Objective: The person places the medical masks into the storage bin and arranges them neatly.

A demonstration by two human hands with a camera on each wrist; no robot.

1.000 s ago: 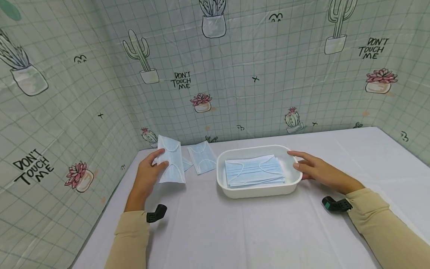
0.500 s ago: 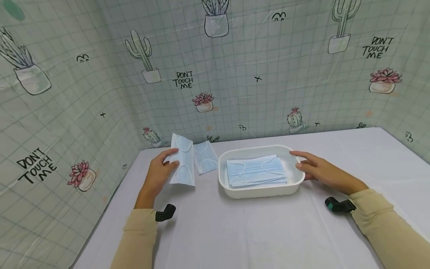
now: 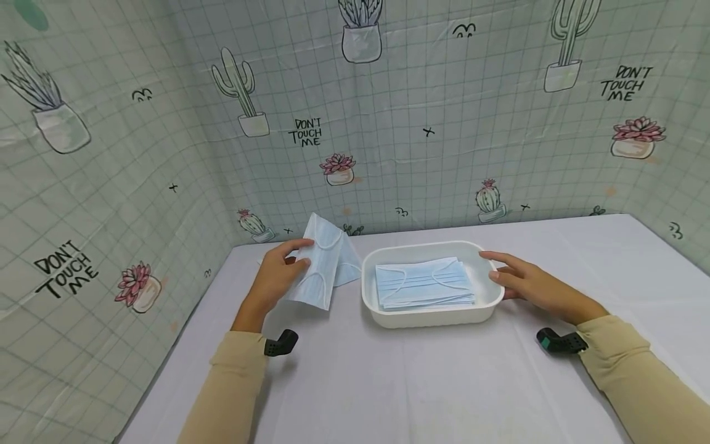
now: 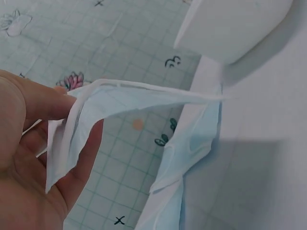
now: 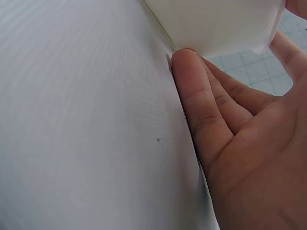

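Note:
My left hand (image 3: 277, 274) pinches a light blue face mask (image 3: 323, 265) between thumb and fingers, holding it tilted above the table. In the left wrist view the held mask (image 4: 144, 98) bends, its white ear loop along the upper edge. Behind it, partly covered, lies another blue mask (image 3: 349, 262). To the right stands a white plastic tray (image 3: 432, 317) with a stack of face masks (image 3: 424, 283) inside. My right hand (image 3: 532, 287) grips the tray's right end, thumb at the rim. In the right wrist view several fingers touch the tray's wall (image 5: 225, 24) low down.
A white cloth covers the table (image 3: 388, 382). Behind it and on the left hangs a pale checked curtain (image 3: 388, 154) printed with cacti. A black wrist device (image 3: 281, 343) sits on the left wrist, another black device (image 3: 560, 340) on the right.
My left hand has moved right with the face mask, which is now more tilted and covers part of the mask behind it. The right hand stays at the tray.

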